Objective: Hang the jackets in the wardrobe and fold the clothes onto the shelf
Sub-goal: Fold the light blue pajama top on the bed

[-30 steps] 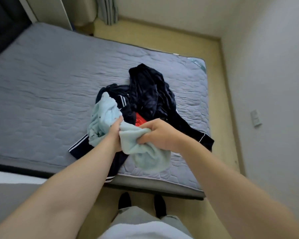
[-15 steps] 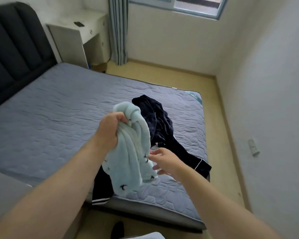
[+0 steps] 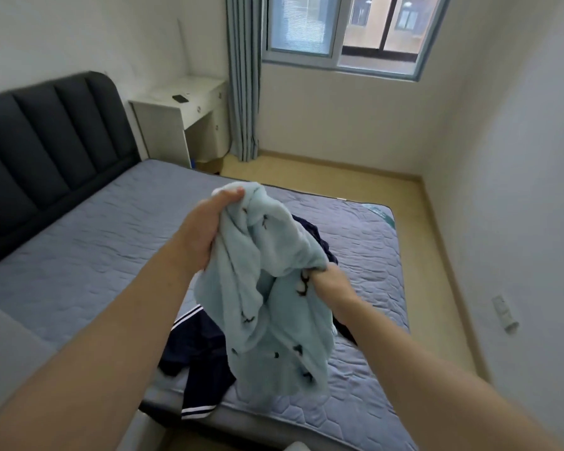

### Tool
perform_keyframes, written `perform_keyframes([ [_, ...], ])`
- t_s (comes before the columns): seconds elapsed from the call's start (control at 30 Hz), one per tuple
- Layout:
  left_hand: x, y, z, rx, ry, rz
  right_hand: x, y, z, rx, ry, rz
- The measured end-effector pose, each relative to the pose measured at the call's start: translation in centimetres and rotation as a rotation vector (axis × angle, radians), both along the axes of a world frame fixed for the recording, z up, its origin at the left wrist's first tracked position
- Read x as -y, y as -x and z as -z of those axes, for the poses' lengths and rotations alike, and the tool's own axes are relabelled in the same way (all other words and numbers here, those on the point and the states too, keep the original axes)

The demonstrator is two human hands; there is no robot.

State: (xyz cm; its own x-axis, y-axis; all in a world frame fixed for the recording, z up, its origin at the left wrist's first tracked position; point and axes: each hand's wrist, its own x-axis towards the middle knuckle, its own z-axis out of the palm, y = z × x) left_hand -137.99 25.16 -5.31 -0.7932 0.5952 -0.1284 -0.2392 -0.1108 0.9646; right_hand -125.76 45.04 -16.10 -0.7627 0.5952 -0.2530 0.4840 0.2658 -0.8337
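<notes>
Head view – grey quilted mattress (image 3: 79, 255), dark headboard (image 3: 46, 141), white desk (image 3: 183, 105) – window (image 3: 342, 27) beyond.

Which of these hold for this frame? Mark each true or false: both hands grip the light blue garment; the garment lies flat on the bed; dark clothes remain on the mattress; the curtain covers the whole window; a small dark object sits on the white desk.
1. Both the left hand and right hand grip the light blue garment: true.
2. It lies flat: false, it hangs bunched above the mattress.
3. Dark clothes remain on the mattress: true.
4. Curtain covers the window: false, it is drawn aside.
5. Small dark object on the white desk: true.
</notes>
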Motion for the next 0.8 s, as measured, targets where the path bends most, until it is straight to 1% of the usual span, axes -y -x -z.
perform_keyframes([
  [0.07, -0.4, 1.0, 2.0, -0.018, 0.28, -0.161, -1.1, 0.5, -2.3, -0.053, 0.04, 0.099],
  [0.13, -1.0, 1.9, 4.4, -0.065, 0.551, -0.218, -1.9, 0.9, -4.9, -0.133, 0.104, 0.17],
  [0.2, -1.2, 2.0, 6.5, -0.225, 0.906, -0.179, -2.3, 1.2, -7.1, -0.195, 0.187, 0.215],
  [0.23, -1.4, 1.8, 7.3, -0.336, 1.034, -0.167, -2.3, 1.3, -8.1, -0.209, 0.232, 0.214],
  [0.27, -1.2, 1.3, 8.0, -0.46, 1.056, -0.148, -2.3, 1.3, -8.9, -0.222, 0.282, 0.2],
  [0.3, -1.6, 1.1, 8.5, -0.597, 0.984, -0.094, -2.4, 1.4, -9.6, -0.235, 0.341, 0.183],
  [0.33, -2.3, 0.6, 8.7, -0.703, 0.859, 0.008, -2.5, 1.3, -10.2, -0.243, 0.401, 0.163],
  [0.37, -3.3, 0.2, 8.4, -0.773, 0.738, 0.125, -2.6, 1.3, -10.6, -0.248, 0.442, 0.137],
  [0.4, -4.6, -0.1, 7.9, -0.83, 0.662, 0.21, -2.7, 1.3, -10.9, -0.245, 0.462, 0.108],
  [0.43, -5.8, -0.5, 7.2, -0.875, 0.6, 0.251, -2.9, 1.3, -11.2, -0.239, 0.476, 0.089],
  [0.5, -7.2, -1.5, 6.3, -0.862, 0.395, 0.274, -3.4, 1.0, -11.8, -0.241, 0.537, 0.082],
  [0.53, -7.2, -2.0, 6.1, -0.864, 0.306, 0.266, -3.7, 0.7, -12.1, -0.251, 0.604, 0.074],
  [0.6, -6.8, -2.8, 5.9, -0.983, 0.235, 0.198, -4.5, -0.2, -12.6, -0.274, 0.715, 0.016],
  [0.63, -6.9, -3.2, 5.4, -1.039, 0.207, 0.173, -5.0, -0.7, -12.7, -0.284, 0.73, -0.026],
  [0.7, -7.6, -3.9, 4.2, -1.063, 0.15, 0.134, -5.7, -1.7, -12.9, -0.29, 0.732, -0.11],
  [0.73, -8.4, -4.2, 3.5, -1.043, 0.131, 0.087, -6.1, -2.2, -12.8, -0.293, 0.75, -0.151],
  [0.77, -9.0, -4.3, 2.8, -0.973, 0.152, 0.017, -6.5, -2.4, -12.7, -0.298, 0.763, -0.17],
  [0.8, -9.5, -4.3, 2.1, -0.857, 0.158, -0.04, -6.8, -2.8, -12.4, -0.304, 0.767, -0.166],
])
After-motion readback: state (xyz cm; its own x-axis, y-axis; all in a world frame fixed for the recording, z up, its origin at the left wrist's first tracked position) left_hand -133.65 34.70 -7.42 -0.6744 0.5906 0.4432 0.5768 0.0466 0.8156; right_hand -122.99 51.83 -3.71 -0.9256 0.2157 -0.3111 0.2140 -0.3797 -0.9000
